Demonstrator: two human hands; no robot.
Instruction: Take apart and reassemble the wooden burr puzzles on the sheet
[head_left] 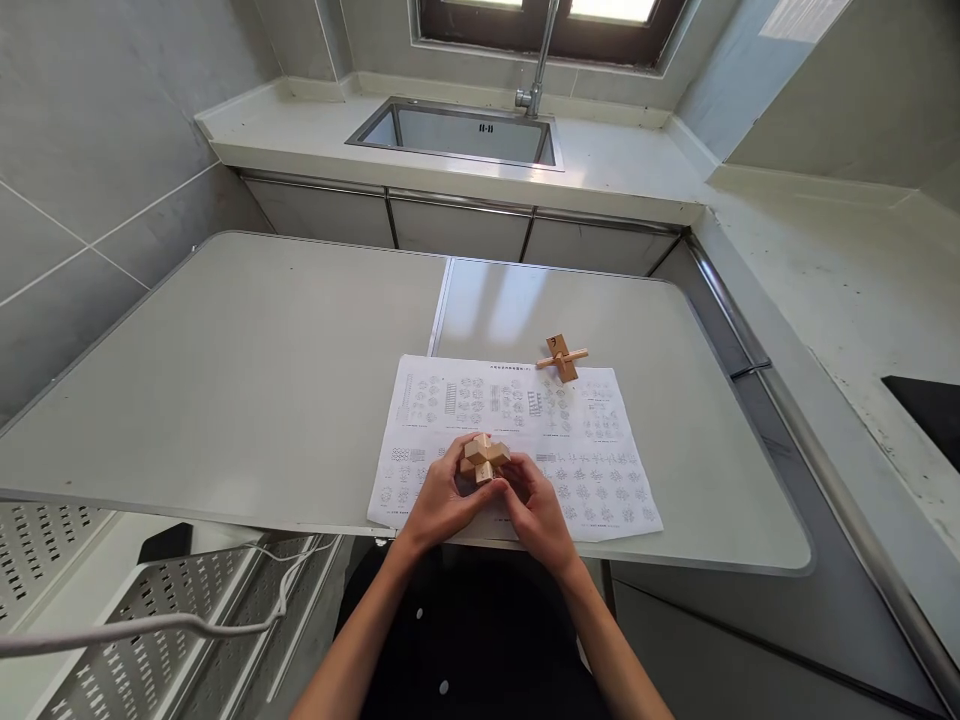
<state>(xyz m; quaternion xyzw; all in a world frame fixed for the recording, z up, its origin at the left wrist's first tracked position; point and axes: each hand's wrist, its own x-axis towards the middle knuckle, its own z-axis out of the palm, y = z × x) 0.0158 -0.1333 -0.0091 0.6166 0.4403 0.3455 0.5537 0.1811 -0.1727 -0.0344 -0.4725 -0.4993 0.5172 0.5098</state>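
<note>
Between my two hands is a wooden interlocking puzzle [486,458], a cross-shaped cluster of pale blocks, held just above a printed sheet. My left hand [442,497] grips it from the left, with fingers curled round its side and the thumb along the near side. From the right, my right hand [538,505] closes on the same puzzle with its fingertips and thumb. Beneath them lies the white instruction sheet [517,400], covered in small line diagrams. A second wooden puzzle [561,358], a flat brown plate crossed by a stick, sits at the sheet's far right edge.
The sheet lies on a pale folding table [262,370] with a seam down its surface. Beyond stands a counter with a steel sink [457,135] and a faucet [534,90]. Another counter [862,300] runs along the right. A grey cable [187,625] hangs at lower left.
</note>
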